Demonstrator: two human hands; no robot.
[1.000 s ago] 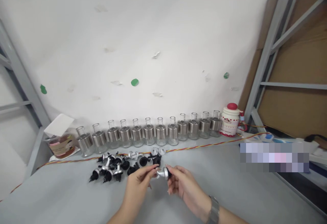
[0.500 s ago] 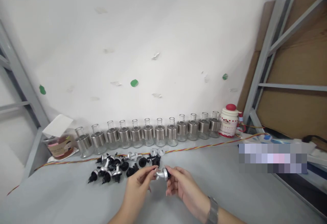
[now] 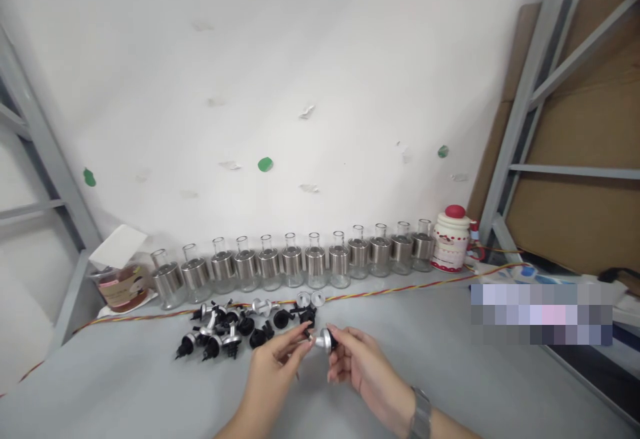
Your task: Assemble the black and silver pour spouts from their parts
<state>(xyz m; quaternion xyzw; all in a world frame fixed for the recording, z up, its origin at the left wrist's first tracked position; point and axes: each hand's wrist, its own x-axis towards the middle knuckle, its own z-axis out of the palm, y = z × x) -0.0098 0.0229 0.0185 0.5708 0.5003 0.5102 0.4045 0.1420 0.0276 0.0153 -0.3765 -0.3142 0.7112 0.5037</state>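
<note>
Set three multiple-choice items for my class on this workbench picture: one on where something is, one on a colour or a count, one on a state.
1. Where does the row of glass bottles stand?
A. Along the foot of the wall
B. At the table's near edge
C. On the metal shelf

2. What colour is the knob on the white ceramic pot?
A. Green
B. Red
C. Black

3. How is the silver pourer spout held?
A. Lying free on the table
B. Pinched between both hands
C. Pushed into a bottle

Answers:
1 A, the bottles line up behind the twisted cable, right against the wall.
2 B, the knob on top of the pot is red.
3 B, fingertips of the left hand and the right hand meet on it, above the grey table.
</note>
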